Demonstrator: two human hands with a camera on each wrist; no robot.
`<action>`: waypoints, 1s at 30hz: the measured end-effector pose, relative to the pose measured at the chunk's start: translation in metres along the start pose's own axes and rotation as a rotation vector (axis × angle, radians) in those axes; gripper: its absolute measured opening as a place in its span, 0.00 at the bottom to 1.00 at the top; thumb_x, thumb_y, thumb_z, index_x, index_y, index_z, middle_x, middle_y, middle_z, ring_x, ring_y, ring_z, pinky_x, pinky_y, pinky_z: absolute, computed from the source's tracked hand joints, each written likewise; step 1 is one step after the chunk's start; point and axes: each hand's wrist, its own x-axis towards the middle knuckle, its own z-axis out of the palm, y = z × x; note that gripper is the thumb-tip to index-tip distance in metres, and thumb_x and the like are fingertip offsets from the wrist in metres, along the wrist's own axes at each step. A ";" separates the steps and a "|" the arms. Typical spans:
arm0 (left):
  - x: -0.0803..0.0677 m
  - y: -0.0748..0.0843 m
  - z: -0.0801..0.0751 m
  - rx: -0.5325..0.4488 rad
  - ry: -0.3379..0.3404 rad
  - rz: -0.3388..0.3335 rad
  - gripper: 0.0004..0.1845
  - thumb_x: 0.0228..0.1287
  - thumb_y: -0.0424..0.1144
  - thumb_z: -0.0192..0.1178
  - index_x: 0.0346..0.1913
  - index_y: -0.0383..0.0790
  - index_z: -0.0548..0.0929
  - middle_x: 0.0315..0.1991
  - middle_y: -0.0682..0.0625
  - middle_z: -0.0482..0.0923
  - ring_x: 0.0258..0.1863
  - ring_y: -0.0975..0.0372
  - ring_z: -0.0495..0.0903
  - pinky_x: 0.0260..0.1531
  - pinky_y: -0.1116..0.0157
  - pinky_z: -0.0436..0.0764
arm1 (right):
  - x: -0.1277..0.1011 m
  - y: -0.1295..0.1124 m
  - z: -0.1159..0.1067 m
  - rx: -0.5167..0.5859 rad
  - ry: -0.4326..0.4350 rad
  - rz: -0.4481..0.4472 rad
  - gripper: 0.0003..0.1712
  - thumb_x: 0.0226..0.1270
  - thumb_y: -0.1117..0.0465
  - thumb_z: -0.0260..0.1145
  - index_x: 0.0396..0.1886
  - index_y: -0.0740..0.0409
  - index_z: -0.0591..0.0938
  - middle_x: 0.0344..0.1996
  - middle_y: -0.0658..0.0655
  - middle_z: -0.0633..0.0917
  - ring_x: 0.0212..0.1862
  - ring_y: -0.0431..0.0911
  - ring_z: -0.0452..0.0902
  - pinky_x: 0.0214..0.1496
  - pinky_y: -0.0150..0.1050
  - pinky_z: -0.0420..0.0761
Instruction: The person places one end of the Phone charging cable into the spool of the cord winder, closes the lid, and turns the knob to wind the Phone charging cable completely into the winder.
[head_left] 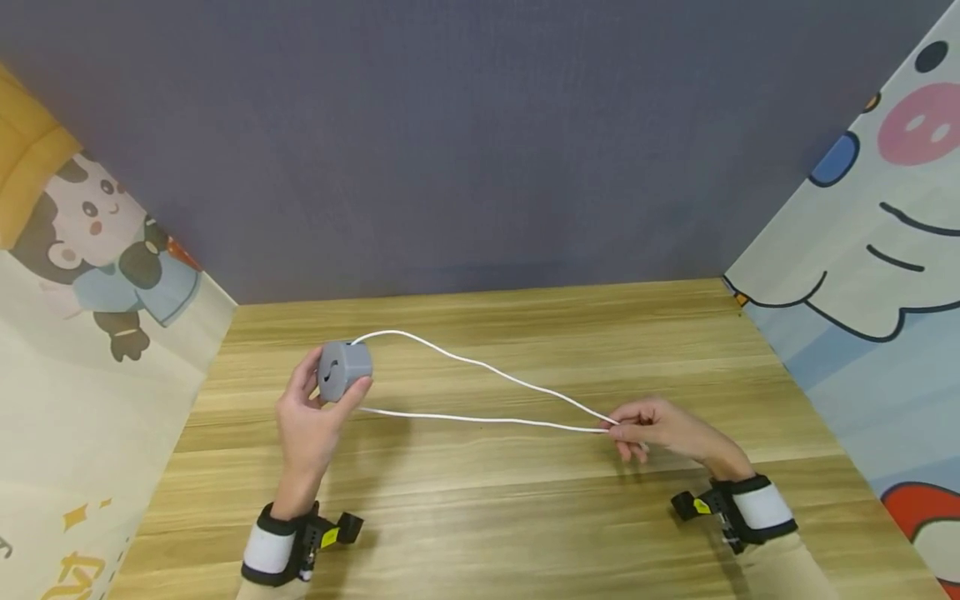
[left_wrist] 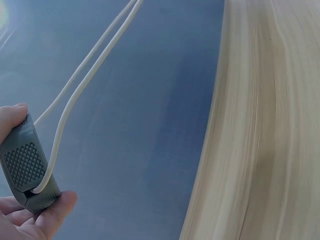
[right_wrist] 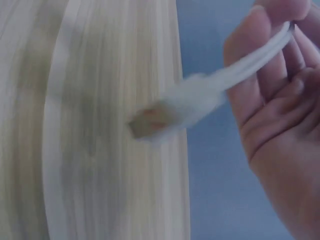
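Note:
On the left of the head view, my left hand [head_left: 307, 425] grips a grey many-sided cable winder [head_left: 345, 371] between thumb and fingers, raised above the table. The left wrist view shows the winder's [left_wrist: 25, 165] textured side and a slot where the white cable [left_wrist: 75, 95] comes out. Two strands of this cable [head_left: 480, 364] run rightward, the upper one bowed. Over on the right, my right hand [head_left: 667, 433] pinches both strands together. A blurred connector [right_wrist: 155, 120] with a metal-looking tip dangles below those fingers in the right wrist view; its exact kind cannot be made out.
The wood-grain table [head_left: 510, 525] lies under both hands. A dark grey panel [head_left: 480, 150] rises at its back. Cartoon-printed sheets flank it, one on the left [head_left: 97, 375] and one on the right [head_left: 847, 275]. Each wrist wears a strapped camera.

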 end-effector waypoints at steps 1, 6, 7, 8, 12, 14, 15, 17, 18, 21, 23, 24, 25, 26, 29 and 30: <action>0.000 0.000 -0.001 0.001 0.006 0.001 0.39 0.53 0.26 0.76 0.70 0.30 0.74 0.63 0.36 0.79 0.54 0.69 0.80 0.45 0.81 0.80 | -0.002 0.001 -0.001 0.003 -0.003 0.004 0.13 0.80 0.73 0.53 0.52 0.83 0.77 0.26 0.65 0.84 0.23 0.39 0.78 0.20 0.46 0.80; 0.000 0.000 -0.005 0.024 0.029 0.013 0.38 0.53 0.25 0.76 0.69 0.29 0.75 0.62 0.35 0.80 0.52 0.71 0.80 0.43 0.82 0.79 | -0.010 0.005 -0.006 -0.011 0.004 0.004 0.12 0.80 0.73 0.52 0.51 0.81 0.78 0.28 0.64 0.85 0.26 0.39 0.81 0.23 0.46 0.82; 0.000 0.000 -0.006 0.027 0.031 0.013 0.38 0.53 0.25 0.76 0.69 0.30 0.75 0.62 0.35 0.80 0.52 0.71 0.80 0.43 0.82 0.79 | -0.011 0.005 -0.007 -0.016 0.008 0.003 0.13 0.80 0.73 0.52 0.51 0.81 0.78 0.28 0.64 0.85 0.27 0.40 0.81 0.24 0.45 0.82; 0.000 0.000 -0.007 0.032 0.033 0.010 0.38 0.53 0.25 0.76 0.69 0.30 0.75 0.62 0.35 0.80 0.52 0.71 0.80 0.43 0.82 0.79 | -0.012 0.006 -0.007 -0.023 0.013 0.006 0.12 0.80 0.73 0.52 0.51 0.80 0.78 0.29 0.64 0.86 0.27 0.40 0.81 0.24 0.44 0.82; 0.000 -0.001 -0.008 0.039 0.033 0.006 0.38 0.53 0.26 0.76 0.69 0.30 0.75 0.62 0.37 0.79 0.52 0.71 0.80 0.43 0.82 0.79 | -0.015 0.009 -0.010 -0.015 0.020 0.017 0.13 0.80 0.73 0.52 0.51 0.81 0.78 0.30 0.62 0.86 0.28 0.39 0.81 0.26 0.42 0.82; 0.001 -0.001 -0.009 0.042 0.039 0.010 0.37 0.53 0.26 0.76 0.68 0.30 0.75 0.62 0.37 0.79 0.52 0.71 0.80 0.43 0.82 0.79 | -0.017 0.010 -0.011 -0.010 0.026 0.029 0.13 0.81 0.72 0.51 0.50 0.81 0.78 0.31 0.60 0.87 0.29 0.38 0.81 0.27 0.42 0.83; 0.001 0.000 -0.009 0.044 0.040 0.012 0.37 0.53 0.26 0.76 0.68 0.29 0.76 0.62 0.37 0.79 0.52 0.71 0.80 0.43 0.82 0.79 | -0.018 0.011 -0.012 -0.010 0.028 0.033 0.13 0.81 0.72 0.51 0.49 0.81 0.78 0.31 0.58 0.87 0.29 0.37 0.81 0.27 0.42 0.83; 0.001 -0.001 -0.010 0.049 0.046 0.017 0.37 0.53 0.25 0.76 0.68 0.29 0.76 0.62 0.37 0.79 0.52 0.72 0.80 0.43 0.82 0.79 | -0.020 0.011 -0.013 -0.014 0.036 0.046 0.13 0.81 0.72 0.51 0.49 0.80 0.78 0.31 0.56 0.87 0.29 0.37 0.81 0.28 0.42 0.84; 0.002 -0.001 -0.010 0.053 0.048 0.017 0.37 0.53 0.25 0.76 0.68 0.29 0.76 0.62 0.37 0.79 0.53 0.72 0.80 0.43 0.82 0.79 | -0.021 0.012 -0.014 -0.015 0.039 0.052 0.13 0.82 0.71 0.51 0.49 0.81 0.78 0.32 0.56 0.87 0.30 0.37 0.81 0.29 0.42 0.84; 0.003 -0.002 -0.011 0.051 0.046 0.010 0.37 0.54 0.26 0.76 0.68 0.29 0.75 0.63 0.37 0.79 0.53 0.72 0.79 0.44 0.82 0.80 | -0.024 0.014 -0.016 -0.015 0.041 0.060 0.14 0.81 0.71 0.52 0.51 0.82 0.77 0.33 0.59 0.87 0.31 0.38 0.81 0.29 0.41 0.85; 0.003 -0.002 -0.012 0.050 0.048 0.003 0.37 0.55 0.26 0.76 0.69 0.29 0.75 0.64 0.37 0.78 0.53 0.72 0.79 0.45 0.82 0.80 | -0.025 0.015 -0.017 -0.008 0.037 0.056 0.15 0.81 0.71 0.52 0.52 0.83 0.76 0.34 0.61 0.87 0.32 0.41 0.81 0.30 0.40 0.85; 0.003 -0.002 -0.013 0.047 0.049 -0.001 0.37 0.55 0.26 0.75 0.69 0.29 0.75 0.64 0.37 0.78 0.53 0.72 0.79 0.45 0.82 0.80 | -0.026 0.016 -0.018 -0.009 0.034 0.052 0.15 0.81 0.72 0.52 0.53 0.84 0.75 0.35 0.62 0.87 0.32 0.42 0.82 0.30 0.39 0.86; 0.003 -0.003 -0.013 0.045 0.049 -0.004 0.37 0.55 0.26 0.75 0.69 0.29 0.75 0.64 0.37 0.78 0.53 0.72 0.79 0.45 0.82 0.80 | -0.027 0.017 -0.018 -0.010 0.031 0.042 0.15 0.81 0.72 0.51 0.53 0.85 0.75 0.35 0.63 0.86 0.33 0.43 0.82 0.30 0.39 0.86; 0.004 -0.003 -0.014 0.046 0.051 -0.006 0.37 0.55 0.26 0.75 0.69 0.29 0.75 0.64 0.37 0.78 0.53 0.73 0.79 0.45 0.82 0.80 | -0.027 0.018 -0.019 -0.014 0.028 0.034 0.14 0.80 0.73 0.51 0.53 0.85 0.74 0.36 0.63 0.86 0.33 0.43 0.82 0.31 0.39 0.86; 0.004 -0.004 -0.015 0.057 0.051 -0.003 0.37 0.56 0.27 0.75 0.69 0.29 0.75 0.64 0.37 0.78 0.54 0.74 0.79 0.45 0.82 0.80 | -0.029 0.019 -0.020 -0.016 0.022 0.019 0.15 0.80 0.74 0.51 0.55 0.86 0.73 0.37 0.65 0.86 0.36 0.42 0.83 0.33 0.40 0.87; 0.004 -0.005 -0.015 0.060 0.052 -0.001 0.37 0.56 0.27 0.75 0.69 0.29 0.75 0.64 0.36 0.78 0.54 0.74 0.79 0.44 0.83 0.79 | -0.029 0.020 -0.021 -0.013 0.021 0.015 0.15 0.80 0.74 0.51 0.55 0.86 0.73 0.38 0.66 0.86 0.36 0.41 0.83 0.34 0.40 0.88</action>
